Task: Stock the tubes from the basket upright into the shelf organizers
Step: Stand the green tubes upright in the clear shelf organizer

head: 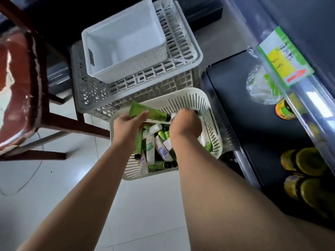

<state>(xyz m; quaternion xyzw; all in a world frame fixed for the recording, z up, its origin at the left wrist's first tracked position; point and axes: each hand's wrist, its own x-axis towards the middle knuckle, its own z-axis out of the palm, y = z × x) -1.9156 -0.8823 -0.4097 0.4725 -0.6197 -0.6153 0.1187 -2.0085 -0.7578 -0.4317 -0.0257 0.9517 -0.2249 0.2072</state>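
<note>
A cream slotted basket (212, 113) sits on the floor, filled with several green and white tubes (154, 147) lying jumbled. My left hand (126, 124) holds a green tube (146, 112) with a dark cap above the basket's far left side, with a thin white tube under it. My right hand (184, 124) reaches down into the basket's far side, fingers curled among the tubes; what they hold is hidden behind the hand.
Behind the basket stand stacked grey crates (94, 93) with a white bin (125, 44) on top. A wooden chair (27, 87) is at the left. A dark shelf (253, 127) with yellow-lidded jars (308, 162) and a price tag (285, 57) runs along the right.
</note>
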